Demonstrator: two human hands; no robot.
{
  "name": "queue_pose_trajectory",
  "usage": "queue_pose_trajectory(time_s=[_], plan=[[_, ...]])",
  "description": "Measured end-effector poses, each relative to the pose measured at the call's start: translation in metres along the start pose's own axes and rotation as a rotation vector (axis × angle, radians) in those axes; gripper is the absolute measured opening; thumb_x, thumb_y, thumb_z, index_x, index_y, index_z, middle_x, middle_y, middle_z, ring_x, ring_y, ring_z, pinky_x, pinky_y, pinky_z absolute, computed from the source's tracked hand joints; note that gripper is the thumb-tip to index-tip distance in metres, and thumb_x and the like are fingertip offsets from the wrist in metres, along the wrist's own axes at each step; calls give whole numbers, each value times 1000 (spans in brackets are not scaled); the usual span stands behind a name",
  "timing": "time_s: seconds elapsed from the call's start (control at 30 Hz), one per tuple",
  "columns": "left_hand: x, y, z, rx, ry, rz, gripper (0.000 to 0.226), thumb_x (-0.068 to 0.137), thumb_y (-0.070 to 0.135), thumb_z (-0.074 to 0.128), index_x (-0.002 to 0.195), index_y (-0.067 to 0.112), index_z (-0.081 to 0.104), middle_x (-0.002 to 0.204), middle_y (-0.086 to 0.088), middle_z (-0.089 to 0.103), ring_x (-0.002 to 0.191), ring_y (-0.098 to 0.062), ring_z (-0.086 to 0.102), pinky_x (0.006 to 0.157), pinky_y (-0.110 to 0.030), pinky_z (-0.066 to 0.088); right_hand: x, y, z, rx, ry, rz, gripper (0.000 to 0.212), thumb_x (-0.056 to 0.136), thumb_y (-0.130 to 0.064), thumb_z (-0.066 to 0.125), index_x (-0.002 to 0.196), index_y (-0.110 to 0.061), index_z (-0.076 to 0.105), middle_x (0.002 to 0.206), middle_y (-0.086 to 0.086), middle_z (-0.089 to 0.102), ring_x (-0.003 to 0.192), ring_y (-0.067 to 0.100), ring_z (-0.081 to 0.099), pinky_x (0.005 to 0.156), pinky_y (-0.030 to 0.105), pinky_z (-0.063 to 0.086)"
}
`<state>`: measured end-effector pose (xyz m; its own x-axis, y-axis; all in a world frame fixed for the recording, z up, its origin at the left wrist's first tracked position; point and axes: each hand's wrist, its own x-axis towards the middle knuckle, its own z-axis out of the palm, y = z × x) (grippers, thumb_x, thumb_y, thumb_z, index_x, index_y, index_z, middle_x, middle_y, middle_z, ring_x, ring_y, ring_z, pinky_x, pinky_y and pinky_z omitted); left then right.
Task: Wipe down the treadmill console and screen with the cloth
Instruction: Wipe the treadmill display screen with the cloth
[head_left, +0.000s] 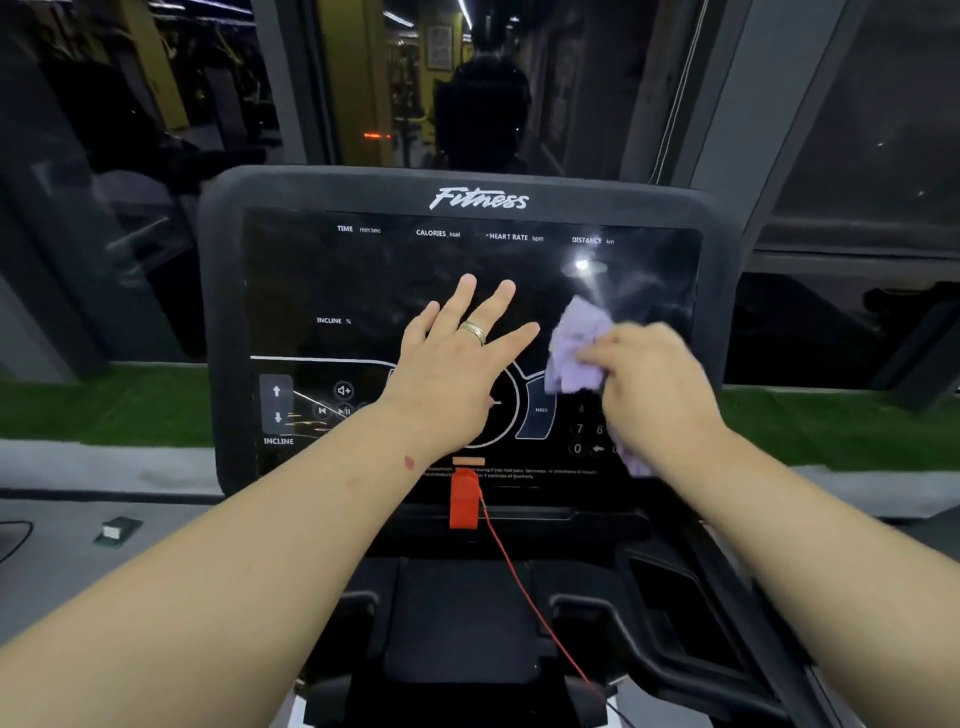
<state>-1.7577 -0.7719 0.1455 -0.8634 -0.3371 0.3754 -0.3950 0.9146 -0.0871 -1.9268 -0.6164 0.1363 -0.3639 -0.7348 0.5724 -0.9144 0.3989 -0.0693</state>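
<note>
mid-wipe on the treadmill screen (363, 291): right hand (654, 395) fingers bunched round the lilac cloth (574, 348) at its right side, left hand (457, 374) splayed flat at centre; next, likely sweeping leftward over the unwiped glass.

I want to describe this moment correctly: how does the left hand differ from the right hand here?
The left hand is open, its fingers straight and spread over the middle of the screen; the right hand is curled around the purple cloth. The left hand holds nothing; the right hand grips the cloth against the right part of the screen. The left hand wears a ring; none shows on the right hand. Both reach to the console.
</note>
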Motion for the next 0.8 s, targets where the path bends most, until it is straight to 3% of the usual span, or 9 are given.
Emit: queue_pose_trajectory(time_s=[0.07,0.13,0.23,0.33,0.43,0.5,0.6,0.7,0.8], plan=[[-1,-5,-9,-117,46,-11,90,85,20,72,157,41,23,169,6,9,155,-26,5,122,-47,19,26,-18,3,67,98,58,35,79,4,60,97,-18,80,95,6,71,83,36,56,76,42,50],[-4,-5,-12,-271,96,-33,93,78,17,73,157,36,27,162,2,27,142,-30,30,112,-48,38,33,-56,16,295,151,63,34,78,2,58,98,-18,78,100,-2,69,89,26,58,79,37,51],[-19,-7,-4,-406,135,-103,93,80,17,69,157,38,22,157,-7,22,130,-33,38,97,-43,52,23,-111,21,702,62,72,39,86,4,53,112,-15,74,109,-8,66,97,6,54,87,14,46],[-35,-26,6,-380,202,-190,77,80,20,71,147,41,39,150,-2,27,115,-26,41,87,-45,55,13,-125,22,968,-122,83,63,72,20,40,115,-14,73,99,4,67,95,14,59,84,18,49],[-50,-40,10,-419,204,-159,51,82,30,57,132,39,52,135,6,35,106,-20,47,84,-41,54,-1,-127,32,1079,-190,114,67,72,24,39,115,-14,74,105,-2,73,106,12,67,98,25,51],[-59,-44,14,-443,199,-115,44,85,34,40,123,34,61,124,7,44,100,-19,54,81,-37,54,-15,-130,39,1090,-165,165,68,73,24,40,112,-20,74,114,-10,73,113,6,67,104,28,52],[-68,-56,21,-425,153,-118,22,90,20,57,105,29,71,113,8,53,93,-15,58,78,-32,51,-35,-128,48,955,-88,69,72,69,22,40,107,-27,74,120,-16,69,118,6,64,102,27,52],[-76,-68,21,-429,119,-197,29,81,10,49,95,19,73,106,12,51,86,-13,52,69,-25,48,-51,-121,57,701,-119,-31,48,77,10,52,108,-21,71,113,-11,65,106,4,62,93,26,52],[-83,-75,19,-413,109,-206,23,83,5,55,93,17,72,103,11,50,80,-12,48,60,-22,43,-59,-114,57,510,-182,-52,23,90,-19,59,106,-22,74,102,-10,68,100,11,63,91,29,51]])
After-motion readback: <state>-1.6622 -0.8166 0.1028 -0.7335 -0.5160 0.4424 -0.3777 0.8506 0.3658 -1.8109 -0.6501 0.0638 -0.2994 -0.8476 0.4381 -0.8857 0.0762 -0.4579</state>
